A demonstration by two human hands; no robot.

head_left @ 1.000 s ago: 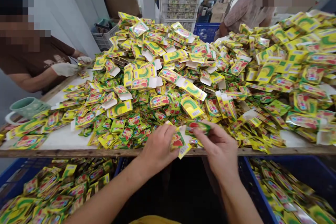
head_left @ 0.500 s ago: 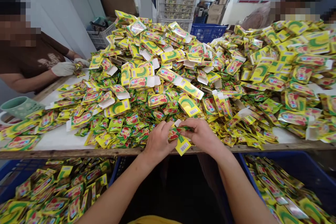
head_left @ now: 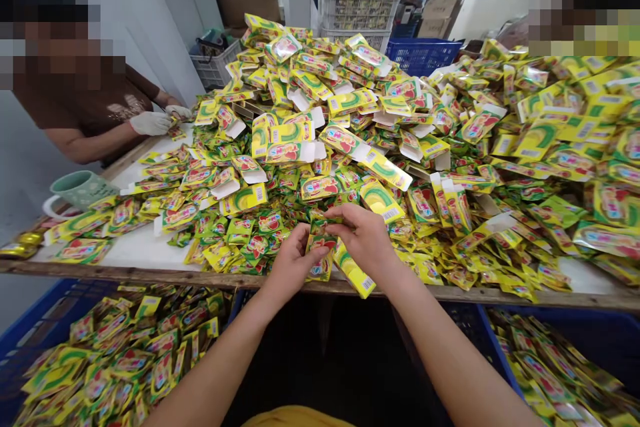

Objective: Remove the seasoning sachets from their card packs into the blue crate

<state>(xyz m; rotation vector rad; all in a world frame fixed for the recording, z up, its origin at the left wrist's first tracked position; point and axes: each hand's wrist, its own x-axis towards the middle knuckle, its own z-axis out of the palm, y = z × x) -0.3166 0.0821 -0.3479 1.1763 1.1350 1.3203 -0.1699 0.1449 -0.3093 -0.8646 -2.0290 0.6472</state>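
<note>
Fingers of left hand (head_left: 291,265) grip pack (head_left: 321,269) at lower centre, thumb across front; right hand (head_left: 369,243) pinches its top, yellow box (head_left: 354,271) beneath.

Both hands (head_left: 294,263) (head_left: 366,240) close together, forearms (head_left: 225,350) apart

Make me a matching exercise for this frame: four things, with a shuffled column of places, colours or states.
Things:
1. mug
2. left hand
3. stacked crates
4. gloves

Places, colours or states:
A. standing beyond the pile
B. worn by the person at far left
C. pale green
D. thumb on a printed package

Right pairs: 1-C; 2-D; 3-A; 4-B
</note>
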